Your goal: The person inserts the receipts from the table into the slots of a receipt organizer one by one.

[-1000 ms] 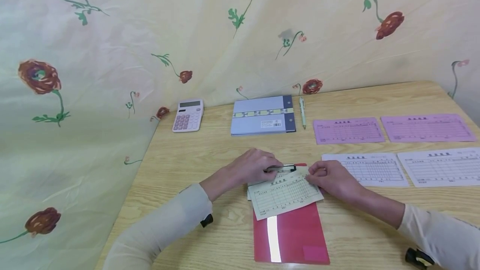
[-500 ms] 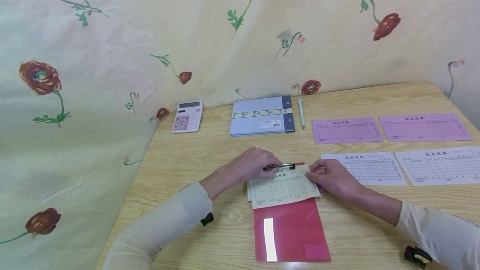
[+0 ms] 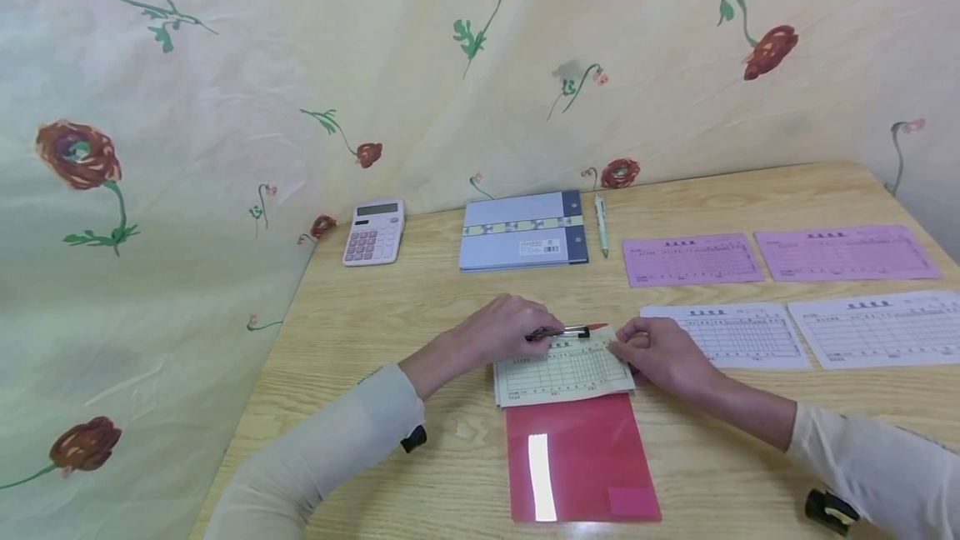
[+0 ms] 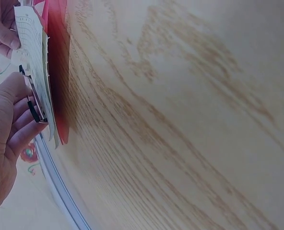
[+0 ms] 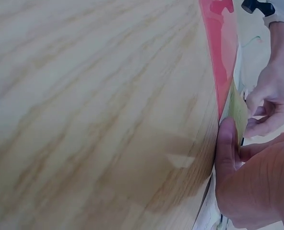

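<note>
A red clipboard folder lies on the table, with pale printed slips over its upper part. My left hand pinches the dark metal clip at the folder's top; in the left wrist view that hand has thumb and fingers round the clip. At the slips' upper right corner my right hand pinches the top slip between thumb and finger. The right wrist view shows this hand at the edge of the yellowish slip, beside the red folder.
Behind lie a pink calculator, a blue binder and a green pen. To the right are two purple slips and two white slips. A flowered cloth hangs behind the table.
The top slip has moved up towards the clip and turned straighter, now lying nearly flush over the slips beneath. My right hand moved slightly left with it; my left hand stayed at the clip.
</note>
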Tool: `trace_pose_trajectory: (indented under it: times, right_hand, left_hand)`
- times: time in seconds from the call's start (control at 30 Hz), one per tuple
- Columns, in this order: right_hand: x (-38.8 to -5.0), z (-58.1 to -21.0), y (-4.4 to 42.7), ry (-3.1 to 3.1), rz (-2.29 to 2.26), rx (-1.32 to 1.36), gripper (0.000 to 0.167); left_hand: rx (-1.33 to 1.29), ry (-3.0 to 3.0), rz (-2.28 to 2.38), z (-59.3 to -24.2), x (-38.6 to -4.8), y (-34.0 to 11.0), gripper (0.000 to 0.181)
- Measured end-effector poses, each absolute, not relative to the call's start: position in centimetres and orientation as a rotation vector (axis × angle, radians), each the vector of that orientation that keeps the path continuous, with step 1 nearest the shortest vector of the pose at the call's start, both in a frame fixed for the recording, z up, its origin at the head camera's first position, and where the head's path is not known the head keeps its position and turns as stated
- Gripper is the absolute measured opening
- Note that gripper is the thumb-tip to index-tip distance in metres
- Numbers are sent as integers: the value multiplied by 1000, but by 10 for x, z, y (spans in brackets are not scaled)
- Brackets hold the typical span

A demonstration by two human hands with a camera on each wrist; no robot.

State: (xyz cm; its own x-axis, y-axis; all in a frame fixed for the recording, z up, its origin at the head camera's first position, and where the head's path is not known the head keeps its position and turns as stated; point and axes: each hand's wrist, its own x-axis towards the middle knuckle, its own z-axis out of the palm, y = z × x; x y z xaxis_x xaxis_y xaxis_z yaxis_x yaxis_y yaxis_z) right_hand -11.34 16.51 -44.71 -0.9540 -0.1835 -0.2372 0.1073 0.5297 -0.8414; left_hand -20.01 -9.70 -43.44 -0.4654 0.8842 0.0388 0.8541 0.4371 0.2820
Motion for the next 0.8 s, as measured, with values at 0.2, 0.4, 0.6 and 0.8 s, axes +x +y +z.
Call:
trace_pose_trajectory:
  times: [0.2,0.4,0.6,0.8]
  right_hand:
    - [-111,-447,163,2505,-1386,-63,25]
    - [-111,-447,162,2508,-1383,-48,25]
    - [-110,-447,161,2492,-1413,-35,24]
    - [-109,-445,161,2486,-1427,-41,24]
  left_hand:
    - [1555,2562,396,-433,-199,-96,29]
    - [1549,2566,377,-432,-199,-95,28]
    - [1556,2560,390,-433,-199,-96,29]
    - [1552,2560,391,-433,-199,-96,30]
